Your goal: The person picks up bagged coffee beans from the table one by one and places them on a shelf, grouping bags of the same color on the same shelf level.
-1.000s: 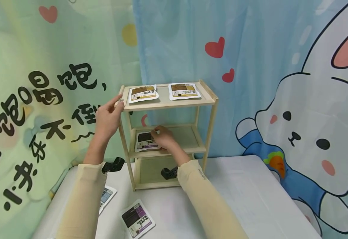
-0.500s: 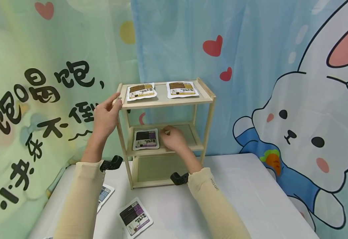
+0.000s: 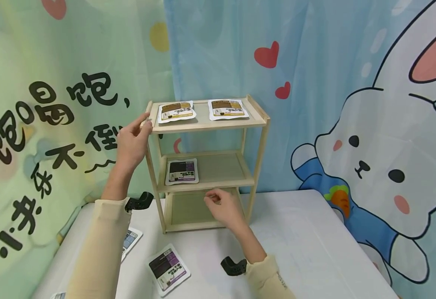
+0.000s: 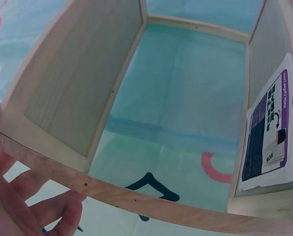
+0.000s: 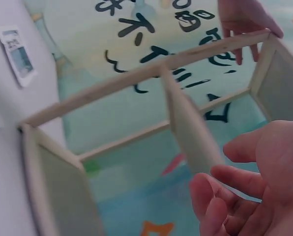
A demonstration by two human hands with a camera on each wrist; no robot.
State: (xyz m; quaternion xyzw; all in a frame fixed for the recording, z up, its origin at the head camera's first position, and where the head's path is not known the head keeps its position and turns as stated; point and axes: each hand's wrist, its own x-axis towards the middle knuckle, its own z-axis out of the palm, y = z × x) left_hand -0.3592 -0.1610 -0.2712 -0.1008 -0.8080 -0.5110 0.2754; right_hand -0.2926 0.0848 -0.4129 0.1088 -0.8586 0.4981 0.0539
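Observation:
My left hand (image 3: 131, 141) grips the top left corner of a three-tier wooden shelf rack (image 3: 210, 127); in the left wrist view its fingers (image 4: 58, 209) reach around the side rail. On the middle tier, at the left, lies a flat white pouch with a black and purple label (image 3: 182, 171). My right hand (image 3: 225, 208) hangs in front of the bottom tier, fingers loosely bent and holding nothing. Two pouches with brown and yellow labels lie on the top tier, a left pouch (image 3: 176, 111) and a right pouch (image 3: 227, 109).
Another purple-labelled pouch (image 3: 169, 269) lies on the white table (image 3: 315, 249) before the rack. A blue-labelled pouch (image 3: 131, 241) is partly hidden behind my left forearm. A printed curtain (image 3: 218, 62) hangs close behind the rack.
My right hand has let go of the pouch on the middle tier and drawn back, down and to the right. My left hand has stayed at the rack's corner.

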